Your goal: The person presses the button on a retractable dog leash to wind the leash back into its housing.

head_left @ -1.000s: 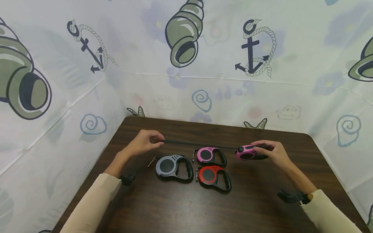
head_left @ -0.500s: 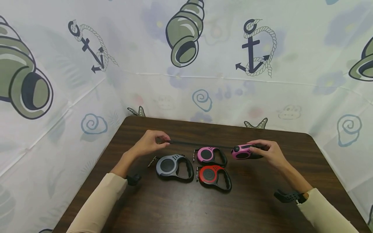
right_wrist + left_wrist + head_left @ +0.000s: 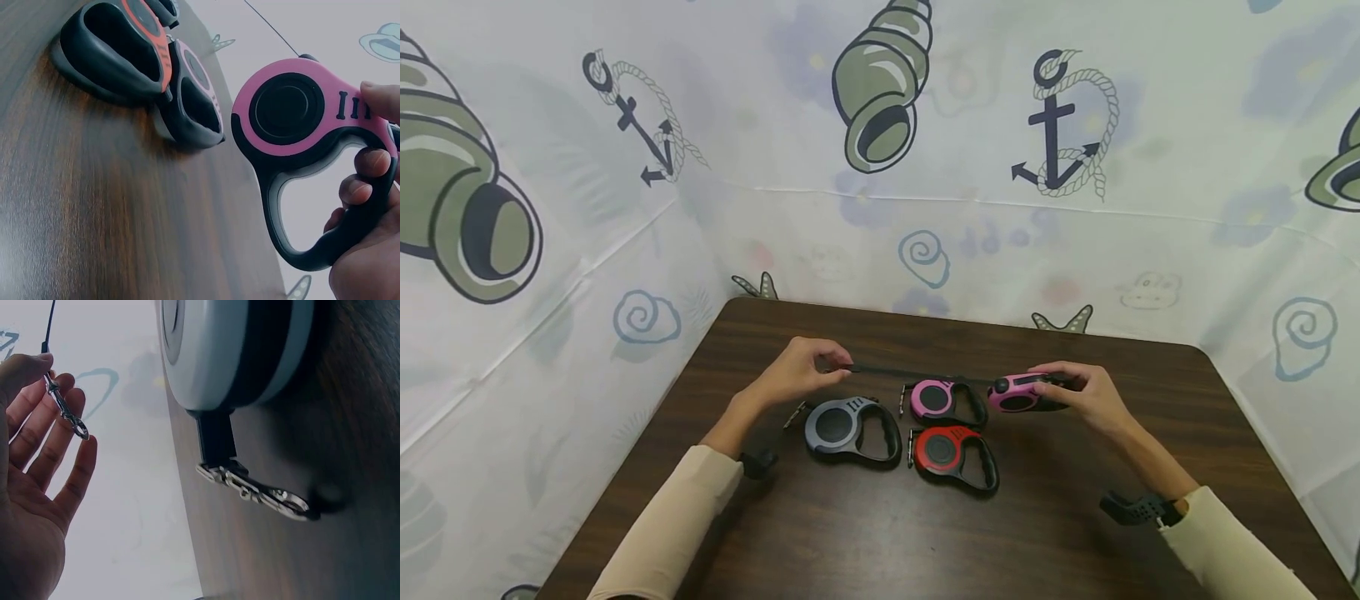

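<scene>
My right hand [image 3: 1086,392] grips the black looped handle of a pink retractable dog leash [image 3: 287,106], fingers curled through the loop and thumb near its top. A thin dark cord [image 3: 910,372] runs from this leash across to my left hand [image 3: 801,367]. In the left wrist view, that hand's thumb and finger pinch the cord's end at a silver snap hook [image 3: 62,403], while the other fingers are spread. Below the cord lie a grey leash [image 3: 833,427], a smaller pink leash [image 3: 931,398] and a red leash [image 3: 940,450], each with its own handle loop.
The leashes lie on a dark wood-grain table [image 3: 850,533] with rounded far corners. A pale cloth backdrop [image 3: 760,133] printed with shells and anchors hangs behind and along the sides. The grey leash's snap hook [image 3: 250,487] sticks out toward the left.
My left hand has moved right with the hook end, and my right hand has shifted slightly left with the pink leash. The cord span between them is shorter. The leashes on the table stay put.
</scene>
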`<act>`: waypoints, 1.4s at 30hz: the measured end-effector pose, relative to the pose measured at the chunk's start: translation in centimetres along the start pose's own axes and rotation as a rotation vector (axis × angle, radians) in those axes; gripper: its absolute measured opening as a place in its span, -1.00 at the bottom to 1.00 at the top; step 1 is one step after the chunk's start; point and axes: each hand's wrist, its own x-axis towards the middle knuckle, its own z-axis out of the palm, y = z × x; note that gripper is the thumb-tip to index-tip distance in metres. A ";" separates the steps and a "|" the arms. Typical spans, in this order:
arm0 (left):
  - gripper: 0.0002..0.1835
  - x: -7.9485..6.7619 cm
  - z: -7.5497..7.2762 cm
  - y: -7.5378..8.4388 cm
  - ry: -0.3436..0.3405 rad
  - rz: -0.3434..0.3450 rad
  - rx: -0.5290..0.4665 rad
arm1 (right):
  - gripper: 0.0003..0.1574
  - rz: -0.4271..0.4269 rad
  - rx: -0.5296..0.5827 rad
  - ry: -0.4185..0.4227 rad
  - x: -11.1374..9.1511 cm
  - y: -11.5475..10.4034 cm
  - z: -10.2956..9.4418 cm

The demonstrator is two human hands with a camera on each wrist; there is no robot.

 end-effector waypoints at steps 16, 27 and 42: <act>-0.83 1.2 1.3 0.9 -0.004 0.026 0.008 | -0.63 -0.038 0.061 -0.033 0.9 -0.2 1.7; -0.82 1.7 2.0 1.8 -0.005 0.030 -0.012 | -0.62 -0.038 0.086 -0.014 1.4 -0.7 3.4; -0.84 2.4 2.8 2.5 -0.013 0.020 -0.024 | -0.61 -0.037 0.129 -0.034 2.5 -0.9 5.8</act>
